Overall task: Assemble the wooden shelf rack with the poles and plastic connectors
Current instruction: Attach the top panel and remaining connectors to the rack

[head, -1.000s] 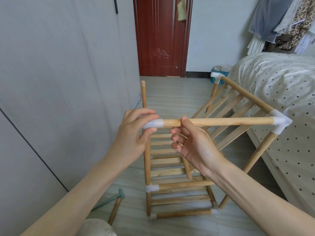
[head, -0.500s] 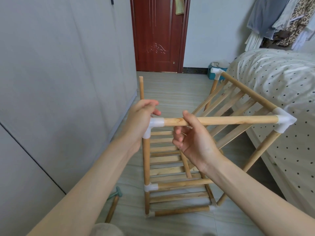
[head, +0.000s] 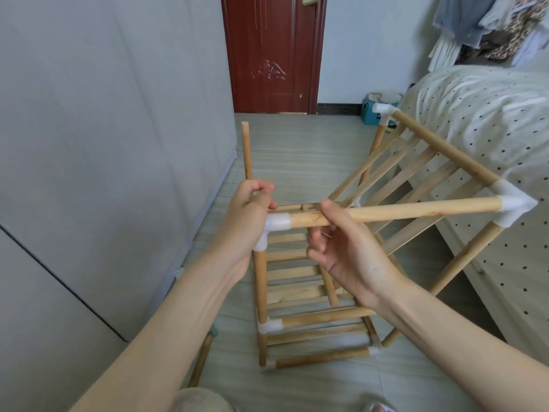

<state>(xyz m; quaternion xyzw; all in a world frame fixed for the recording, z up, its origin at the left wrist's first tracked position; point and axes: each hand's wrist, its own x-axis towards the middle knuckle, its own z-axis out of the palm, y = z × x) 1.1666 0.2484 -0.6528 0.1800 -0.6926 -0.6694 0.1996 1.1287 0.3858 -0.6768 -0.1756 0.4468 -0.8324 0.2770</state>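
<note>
Head cam: my left hand (head: 249, 209) wraps the white connector (head: 274, 226) at the rack's (head: 312, 292) near-left corner on the floor, right hand (head: 341, 248) pinches the top pole (head: 395, 211). Reckon uneven pushing could pop that joint loose.

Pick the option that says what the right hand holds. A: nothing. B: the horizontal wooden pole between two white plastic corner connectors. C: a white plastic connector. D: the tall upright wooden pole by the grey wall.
B: the right hand curls thumb and fingers around the horizontal wooden pole near the white plastic corner connector.
</note>
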